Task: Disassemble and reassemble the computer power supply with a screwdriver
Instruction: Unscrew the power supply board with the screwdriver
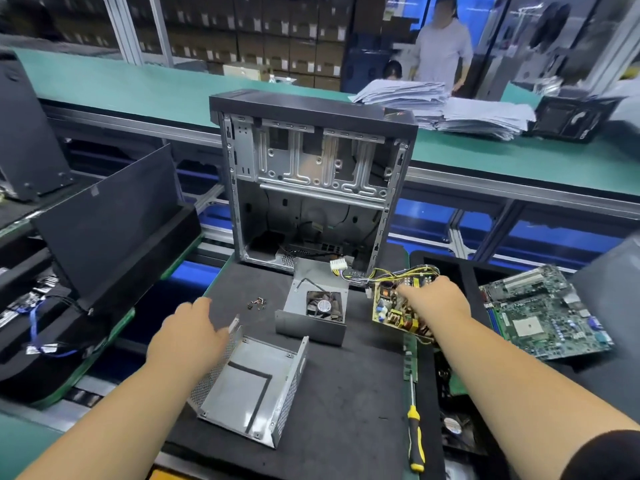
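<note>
The power supply lies in pieces on a black mat [346, 382]. Its bare grey metal shell [256, 379] with perforated walls sits near me, and my left hand [188, 336] hovers at its left wall with relaxed fingers. The other cover half with the fan [317, 311] stands behind it. My right hand [433, 299] grips the yellow circuit board [389, 308], tilted up at the mat's right edge, its yellow and black wires [398, 273] trailing back. Small dark screws [258, 304] lie left of the fan cover. A yellow-and-black screwdriver [414, 431] lies at front right.
An open computer case [311, 181] stands upright behind the mat. A green motherboard [543, 313] lies at right, a black side panel [107, 226] leans at left. Paper stacks [450, 109] sit on the green bench beyond, where a person stands.
</note>
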Action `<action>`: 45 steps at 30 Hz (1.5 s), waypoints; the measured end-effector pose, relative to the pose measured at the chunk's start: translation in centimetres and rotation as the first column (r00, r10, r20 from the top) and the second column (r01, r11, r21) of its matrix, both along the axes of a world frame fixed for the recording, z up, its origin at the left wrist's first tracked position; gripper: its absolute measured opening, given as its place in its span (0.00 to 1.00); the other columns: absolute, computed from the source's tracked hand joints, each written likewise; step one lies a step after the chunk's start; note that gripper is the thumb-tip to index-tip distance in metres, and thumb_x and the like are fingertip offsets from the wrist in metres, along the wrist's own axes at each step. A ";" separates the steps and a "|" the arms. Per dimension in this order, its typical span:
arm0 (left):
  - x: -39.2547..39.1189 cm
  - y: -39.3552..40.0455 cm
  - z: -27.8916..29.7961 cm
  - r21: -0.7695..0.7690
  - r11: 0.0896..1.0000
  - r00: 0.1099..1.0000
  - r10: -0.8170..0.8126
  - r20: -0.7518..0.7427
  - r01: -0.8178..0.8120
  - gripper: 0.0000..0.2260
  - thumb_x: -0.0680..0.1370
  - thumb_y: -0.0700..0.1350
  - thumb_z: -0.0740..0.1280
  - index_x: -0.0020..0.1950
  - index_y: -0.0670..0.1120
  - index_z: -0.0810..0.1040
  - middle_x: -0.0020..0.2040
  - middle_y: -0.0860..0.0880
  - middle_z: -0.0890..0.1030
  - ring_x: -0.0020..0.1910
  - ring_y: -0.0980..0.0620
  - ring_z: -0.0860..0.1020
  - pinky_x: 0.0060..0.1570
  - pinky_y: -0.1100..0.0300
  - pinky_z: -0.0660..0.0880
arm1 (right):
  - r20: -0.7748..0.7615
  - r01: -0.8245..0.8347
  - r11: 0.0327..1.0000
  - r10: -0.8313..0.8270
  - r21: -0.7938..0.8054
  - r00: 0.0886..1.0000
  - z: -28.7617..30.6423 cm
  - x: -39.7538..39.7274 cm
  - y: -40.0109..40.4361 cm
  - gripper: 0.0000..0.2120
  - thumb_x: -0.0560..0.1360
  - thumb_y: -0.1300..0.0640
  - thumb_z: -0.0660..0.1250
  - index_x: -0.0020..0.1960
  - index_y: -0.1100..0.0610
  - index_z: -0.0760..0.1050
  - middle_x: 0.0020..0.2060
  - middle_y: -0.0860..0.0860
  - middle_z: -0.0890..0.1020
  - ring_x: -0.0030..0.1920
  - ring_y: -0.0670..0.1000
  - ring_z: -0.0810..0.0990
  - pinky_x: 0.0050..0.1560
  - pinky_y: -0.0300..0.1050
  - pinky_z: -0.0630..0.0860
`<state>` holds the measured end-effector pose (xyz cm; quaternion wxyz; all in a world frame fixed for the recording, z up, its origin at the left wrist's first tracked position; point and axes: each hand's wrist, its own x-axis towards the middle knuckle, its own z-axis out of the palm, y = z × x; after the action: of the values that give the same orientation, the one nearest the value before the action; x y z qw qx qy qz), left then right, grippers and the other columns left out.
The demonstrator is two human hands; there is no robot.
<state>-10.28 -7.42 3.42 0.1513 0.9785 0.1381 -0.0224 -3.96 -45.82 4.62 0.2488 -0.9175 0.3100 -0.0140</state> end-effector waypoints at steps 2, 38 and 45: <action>0.2 0.8 -0.8 0.049 0.999 0.995 0.010 -0.095 -0.005 0.23 0.76 0.56 0.64 0.68 0.50 0.68 0.56 0.49 0.74 0.49 0.47 0.75 0.43 0.54 0.73 | -0.012 -0.004 1.000 0.004 -0.007 1.000 1.0 -0.3 -0.2 0.28 0.64 0.35 0.69 0.46 0.59 0.69 0.33 0.51 0.81 0.32 0.52 0.79 0.28 0.40 0.68; 9.2 -5.0 -5.0 -0.199 0.769 0.786 -0.618 0.017 0.608 0.09 0.76 0.48 0.71 0.56 0.55 0.82 0.52 0.54 0.81 0.54 0.51 0.78 0.54 0.55 0.76 | 0.024 0.042 0.995 -0.040 -0.088 0.999 5.4 -5.9 4.9 0.37 0.63 0.32 0.71 0.59 0.59 0.73 0.48 0.56 0.82 0.46 0.52 0.79 0.50 0.51 0.77; 9.9 -5.0 -5.1 0.035 0.671 0.671 -0.742 0.007 0.741 0.06 0.79 0.46 0.65 0.41 0.50 0.76 0.40 0.51 0.77 0.45 0.46 0.78 0.39 0.57 0.68 | -0.024 0.017 0.996 -0.020 -0.084 1.000 5.4 -5.1 5.4 0.27 0.65 0.32 0.71 0.49 0.51 0.66 0.43 0.52 0.80 0.41 0.52 0.78 0.47 0.51 0.78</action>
<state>-0.36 -12.37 -1.67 0.1165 0.9527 -0.2719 -0.0696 -9.04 -40.44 10.05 0.2061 -0.9243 0.3207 -0.0178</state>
